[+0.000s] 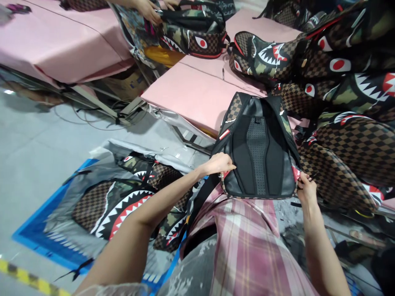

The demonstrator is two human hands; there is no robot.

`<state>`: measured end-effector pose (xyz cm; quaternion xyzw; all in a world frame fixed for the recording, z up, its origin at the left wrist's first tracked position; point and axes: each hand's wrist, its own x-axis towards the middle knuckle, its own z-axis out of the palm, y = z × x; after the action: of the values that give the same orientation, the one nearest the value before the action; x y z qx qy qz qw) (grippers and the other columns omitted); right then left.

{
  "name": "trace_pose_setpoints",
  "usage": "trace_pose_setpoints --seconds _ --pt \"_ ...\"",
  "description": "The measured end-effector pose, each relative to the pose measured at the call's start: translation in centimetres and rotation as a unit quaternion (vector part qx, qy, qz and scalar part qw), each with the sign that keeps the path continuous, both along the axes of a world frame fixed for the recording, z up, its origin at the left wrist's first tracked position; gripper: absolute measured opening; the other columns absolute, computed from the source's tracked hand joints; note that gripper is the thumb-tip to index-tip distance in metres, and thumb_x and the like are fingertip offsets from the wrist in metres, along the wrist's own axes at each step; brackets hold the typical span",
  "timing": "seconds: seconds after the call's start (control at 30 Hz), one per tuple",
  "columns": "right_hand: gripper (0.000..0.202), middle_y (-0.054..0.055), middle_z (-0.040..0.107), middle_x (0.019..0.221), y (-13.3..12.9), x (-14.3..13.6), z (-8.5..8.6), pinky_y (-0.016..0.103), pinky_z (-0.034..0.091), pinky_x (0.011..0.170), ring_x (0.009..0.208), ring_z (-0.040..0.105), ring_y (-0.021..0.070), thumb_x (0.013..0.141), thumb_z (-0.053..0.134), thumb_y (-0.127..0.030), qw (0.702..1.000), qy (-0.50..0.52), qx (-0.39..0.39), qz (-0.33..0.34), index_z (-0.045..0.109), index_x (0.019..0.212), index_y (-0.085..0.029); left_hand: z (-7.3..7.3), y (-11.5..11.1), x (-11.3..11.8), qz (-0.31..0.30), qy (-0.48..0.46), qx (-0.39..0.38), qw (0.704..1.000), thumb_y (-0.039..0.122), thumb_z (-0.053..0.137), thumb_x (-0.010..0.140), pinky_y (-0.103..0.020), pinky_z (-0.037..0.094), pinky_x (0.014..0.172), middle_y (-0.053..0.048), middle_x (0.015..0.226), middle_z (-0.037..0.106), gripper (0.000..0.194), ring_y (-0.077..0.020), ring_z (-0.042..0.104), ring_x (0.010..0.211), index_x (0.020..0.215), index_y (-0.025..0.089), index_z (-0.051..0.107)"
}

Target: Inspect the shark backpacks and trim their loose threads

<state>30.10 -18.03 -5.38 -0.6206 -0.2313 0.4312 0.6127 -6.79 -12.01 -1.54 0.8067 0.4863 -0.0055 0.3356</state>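
A backpack [257, 152] with a black padded back panel faces up, propped between my body and the edge of the pink table. Checkered and camouflage patches show along its sides. My left hand [219, 163] is closed at the backpack's lower left edge, by a strap and a red piece. On the lower right corner, my right hand [306, 185] grips the backpack's edge beside another red tab [296, 173]. The front of the backpack is hidden underneath.
Several shark-mouth backpacks [348, 152] are heaped along the right. A blue-edged bin [31, 232] on the floor at left holds more backpacks. Across the pink table [197, 88], a co-worker's hands [149, 12] touch another backpack [194, 35]. Yellow-black tape [27, 279] marks the floor.
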Motion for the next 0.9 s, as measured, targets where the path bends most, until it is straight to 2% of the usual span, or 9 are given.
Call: trace_pose_setpoints --seconds 0.1,0.17,0.27,0.33,0.43,0.53,0.6,0.8,0.9 --pt "0.045 -0.012 0.037 0.046 0.0 0.0 0.0 0.012 0.020 0.031 0.035 0.027 -0.0012 0.047 0.082 -0.030 1.000 0.003 -0.004 -0.001 0.040 0.059 -0.016 -0.4 0.1 -1.5 -0.049 -0.051 0.092 0.993 0.043 0.062 0.074 -0.022 0.037 0.068 -0.002 0.090 0.063 0.028 -0.0155 0.055 0.081 0.090 0.020 0.065" --pt "0.045 -0.013 0.036 0.045 0.0 0.0 0.1 0.012 0.021 0.031 0.035 0.027 -0.0008 0.047 0.082 -0.030 1.000 0.003 -0.010 -0.003 0.041 0.059 -0.017 -0.7 0.3 -2.4 -0.110 -0.080 0.117 0.984 0.041 0.066 0.072 -0.023 0.035 0.076 -0.002 0.099 0.060 0.025 -0.0168 0.050 0.091 0.089 0.022 0.066" --pt "0.045 -0.014 0.034 0.044 0.0 0.0 0.2 0.013 0.018 0.030 0.033 0.025 -0.0005 0.047 0.081 -0.032 1.000 0.003 -0.022 0.004 0.040 0.060 -0.017 -1.1 0.7 -3.0 -0.182 -0.091 0.095 0.974 0.038 0.065 0.074 -0.023 0.032 0.077 0.001 0.093 0.061 0.015 -0.0161 0.046 0.092 0.075 0.024 0.068" --pt "0.045 -0.014 0.035 0.044 0.0 -0.1 0.3 0.014 0.015 0.030 0.033 0.024 -0.0008 0.048 0.081 -0.033 1.000 0.003 -0.027 0.009 0.040 0.060 -0.017 -1.2 1.2 -2.7 -0.205 -0.074 0.098 0.971 0.037 0.064 0.075 -0.023 0.031 0.073 0.001 0.088 0.064 0.014 -0.0160 0.047 0.090 0.074 0.025 0.069" --pt "0.045 -0.014 0.035 0.044 0.1 -0.3 0.4 0.014 0.015 0.031 0.033 0.024 -0.0007 0.049 0.080 -0.032 1.000 -0.008 -0.022 0.009 0.040 0.061 -0.017 -1.2 2.3 -1.0 -0.230 -0.010 0.102 0.968 0.036 0.062 0.075 -0.024 0.029 0.062 0.000 0.075 0.067 0.014 -0.0152 0.050 0.077 0.073 0.024 0.071" --pt "0.045 -0.014 0.032 0.043 0.1 -0.4 0.6 0.015 0.016 0.031 0.033 0.023 -0.0002 0.048 0.080 -0.031 1.000 -0.014 -0.019 0.003 0.039 0.061 -0.018 -1.0 3.7 1.2 -0.259 0.049 0.062 0.963 0.036 0.069 0.065 -0.025 0.026 0.055 -0.001 0.063 0.066 0.014 -0.0132 0.051 0.060 0.069 0.023 0.072" --pt "0.045 -0.014 0.033 0.043 0.1 -0.5 0.6 0.015 0.016 0.031 0.033 0.022 0.0001 0.048 0.080 -0.031 1.000 -0.018 -0.020 0.002 0.039 0.060 -0.018 -0.8 4.5 2.3 -0.277 0.073 0.038 0.957 0.036 0.074 0.059 -0.025 0.027 0.054 -0.001 0.060 0.066 0.015 -0.0128 0.051 0.056 0.065 0.022 0.072" --pt "0.045 -0.014 0.031 0.043 0.3 -0.7 0.4 0.016 0.015 0.033 0.034 0.021 0.0009 0.048 0.078 -0.033 0.998 -0.047 -0.032 -0.012 0.038 0.060 -0.019 0.2 4.9 3.3 -0.278 0.105 0.013 0.955 0.035 0.074 0.058 -0.024 0.031 0.055 -0.004 0.061 0.067 0.015 -0.0157 0.056 0.059 0.063 0.021 0.072" --pt "0.038 -0.012 0.034 0.046 0.3 -0.9 1.0 0.018 0.020 0.036 0.037 0.025 0.0033 0.056 0.073 -0.039 0.989 -0.141 -0.050 -0.021 0.041 0.060 -0.019 0.3 4.8 2.9 -0.262 0.093 0.006 0.961 0.036 0.075 0.058 -0.024 0.031 0.054 -0.004 0.059 0.066 0.016 -0.0158 0.056 0.058 0.060 0.020 0.071"
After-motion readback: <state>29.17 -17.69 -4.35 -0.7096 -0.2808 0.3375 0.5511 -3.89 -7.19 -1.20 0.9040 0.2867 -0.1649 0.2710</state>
